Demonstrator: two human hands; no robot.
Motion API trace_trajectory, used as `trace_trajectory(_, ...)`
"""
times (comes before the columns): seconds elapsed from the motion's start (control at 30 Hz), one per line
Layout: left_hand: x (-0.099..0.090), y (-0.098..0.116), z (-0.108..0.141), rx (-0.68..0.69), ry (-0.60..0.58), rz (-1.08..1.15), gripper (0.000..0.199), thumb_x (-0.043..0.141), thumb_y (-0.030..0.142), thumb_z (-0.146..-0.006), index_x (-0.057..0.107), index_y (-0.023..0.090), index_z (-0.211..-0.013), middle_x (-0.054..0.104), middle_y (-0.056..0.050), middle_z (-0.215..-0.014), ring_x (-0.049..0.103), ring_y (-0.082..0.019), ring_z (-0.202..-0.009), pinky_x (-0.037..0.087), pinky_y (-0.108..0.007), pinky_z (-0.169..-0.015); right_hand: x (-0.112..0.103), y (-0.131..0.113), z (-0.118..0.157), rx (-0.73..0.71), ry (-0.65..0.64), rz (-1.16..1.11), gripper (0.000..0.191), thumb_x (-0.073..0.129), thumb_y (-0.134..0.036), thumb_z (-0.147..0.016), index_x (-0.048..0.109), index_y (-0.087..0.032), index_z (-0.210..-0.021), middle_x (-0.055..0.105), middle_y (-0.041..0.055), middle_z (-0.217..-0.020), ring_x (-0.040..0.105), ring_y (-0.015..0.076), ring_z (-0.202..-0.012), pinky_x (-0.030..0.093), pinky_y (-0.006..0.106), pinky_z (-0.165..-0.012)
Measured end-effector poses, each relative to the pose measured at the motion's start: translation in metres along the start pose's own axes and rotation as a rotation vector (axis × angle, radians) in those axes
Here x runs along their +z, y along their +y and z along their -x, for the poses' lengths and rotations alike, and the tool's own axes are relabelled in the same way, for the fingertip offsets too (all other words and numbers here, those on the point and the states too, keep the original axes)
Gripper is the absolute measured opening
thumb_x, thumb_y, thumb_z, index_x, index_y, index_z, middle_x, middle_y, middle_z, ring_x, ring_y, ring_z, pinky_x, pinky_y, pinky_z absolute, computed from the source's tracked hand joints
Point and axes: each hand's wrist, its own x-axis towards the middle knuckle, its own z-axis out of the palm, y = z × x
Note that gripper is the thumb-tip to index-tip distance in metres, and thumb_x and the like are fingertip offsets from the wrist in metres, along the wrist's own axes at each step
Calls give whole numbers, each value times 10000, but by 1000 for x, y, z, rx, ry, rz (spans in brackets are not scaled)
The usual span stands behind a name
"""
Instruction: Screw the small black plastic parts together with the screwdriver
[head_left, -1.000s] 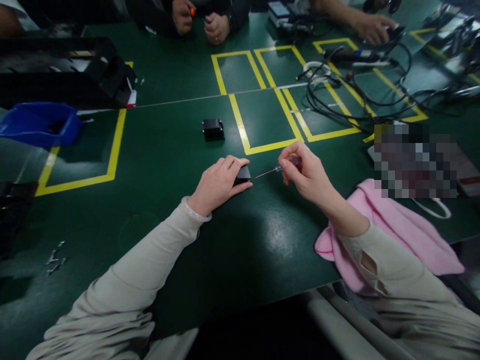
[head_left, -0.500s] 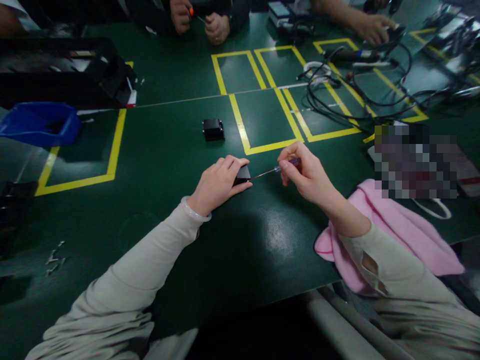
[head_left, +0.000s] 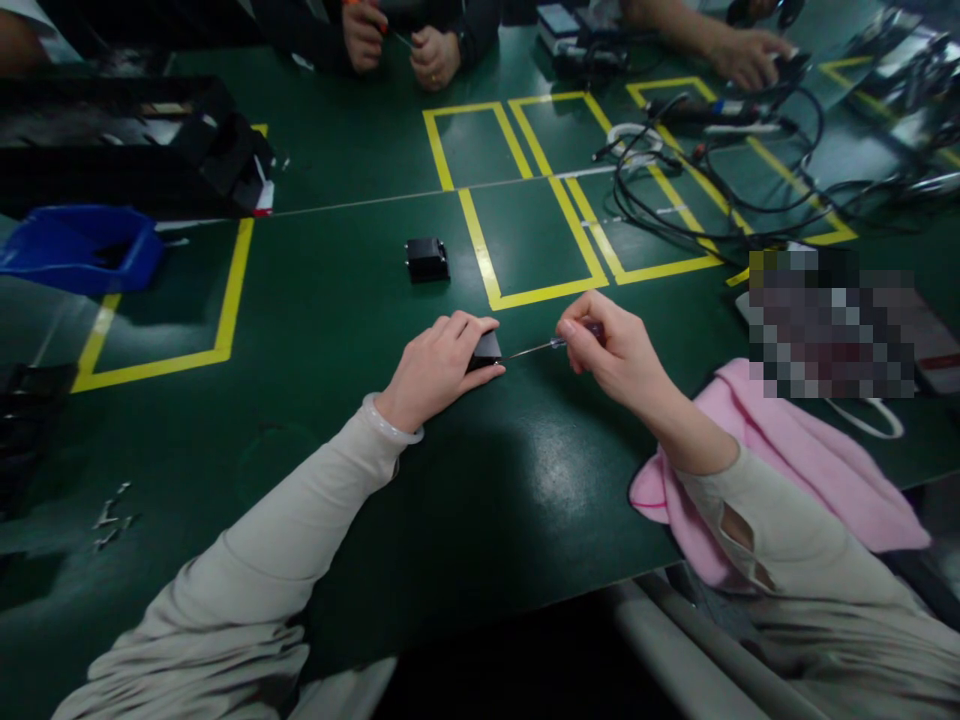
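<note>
My left hand [head_left: 442, 362] is closed around a small black box-like part [head_left: 487, 348] and holds it down on the green table [head_left: 480, 470]. Thumb and fingers cover much of it. In my right hand [head_left: 607, 340] is a screwdriver [head_left: 556, 343], gripped by its purplish see-through handle. Its thin shaft points left, level with the table, and the tip meets the right end of the black part near a corner. Behind my left hand rests a similar black part [head_left: 427, 259] with small shiny bits at its sides.
Loose screws [head_left: 109, 517] lie at the left. A blue bin [head_left: 82, 247] and a long black tray [head_left: 120, 145] stand far left. Black cables [head_left: 675, 215] sprawl at right, beyond a pink cloth [head_left: 780, 460]. Co-workers' hands [head_left: 435, 58] are across the table.
My right hand and the screwdriver handle have shifted slightly down, and the fingers have turned a little on the handle. My left hand and the black part stay put.
</note>
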Motion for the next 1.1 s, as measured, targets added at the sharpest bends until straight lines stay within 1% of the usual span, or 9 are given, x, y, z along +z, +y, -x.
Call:
trace_trajectory(0.07,0,0,0,2,1,7,541,602,516,-996,504,167,-1397,639,-119,-1259,627,-283,-1102,523,-385,-900,0,0,0,-4,-8,-5,253,576,-426,-1034,529,-226,-886,521,-75,-592,499,73,-456,371,243,-485)
trace_trajectory(0.17,1,0,0,3,2,17,531,603,509,-997,503,172,-1395,638,-120,-1264,626,-281,-1109,520,-382,-905,-1,-1,-1,-18,-16,-28,219,566,-428,-1038,521,-230,-955,545,-65,-673,539,77,-503,410,240,-512)
trace_trajectory(0.23,1,0,-1,4,3,13,533,600,514,-998,502,173,-1397,637,-119,-1264,624,-281,-1112,521,-381,-901,-1,-1,-1,-21,-14,-17,229,574,-439,-1031,521,-230,-955,555,-55,-714,555,78,-530,418,240,-521)
trace_trajectory(0.4,1,-1,0,8,5,4,542,592,520,-1001,500,164,-1400,636,-119,-1259,623,-281,-1105,524,-385,-896,-1,1,0,14,-6,-2,267,575,-449,-1031,524,-233,-883,510,-77,-582,488,79,-456,358,247,-480)
trace_trajectory(0.53,1,0,0,7,3,-6,545,600,523,-995,502,168,-1397,637,-116,-1255,626,-282,-1100,526,-387,-891,-3,1,-1,-15,-36,-25,210,560,-408,-1043,527,-233,-932,545,-63,-662,547,83,-522,407,244,-523)
trace_trajectory(0.6,1,0,0,6,4,-8,542,600,523,-995,501,172,-1396,637,-115,-1255,626,-281,-1101,526,-384,-889,-3,1,-1,-24,-37,-19,210,569,-403,-1038,530,-231,-925,557,-57,-693,553,79,-536,408,243,-527)
trace_trajectory(0.77,0,0,0,0,-2,-5,540,592,527,-999,502,168,-1393,637,-121,-1257,625,-281,-1099,523,-384,-891,-1,4,-1,28,-20,-38,244,565,-427,-1041,527,-234,-896,499,-85,-571,491,82,-455,369,255,-494)
trace_trajectory(0.93,0,0,0,-2,-5,-6,544,594,528,-997,502,170,-1397,636,-114,-1254,626,-280,-1092,524,-381,-876,-1,4,1,14,-33,-67,197,558,-419,-1046,536,-234,-980,560,-63,-668,563,94,-546,423,262,-562)
trace_trajectory(1.1,0,0,0,4,-5,-1,538,580,527,-1004,500,165,-1394,634,-121,-1253,623,-281,-1089,520,-381,-878,0,1,1,24,11,-7,250,558,-431,-1042,538,-233,-890,499,-76,-593,479,84,-465,353,270,-505)
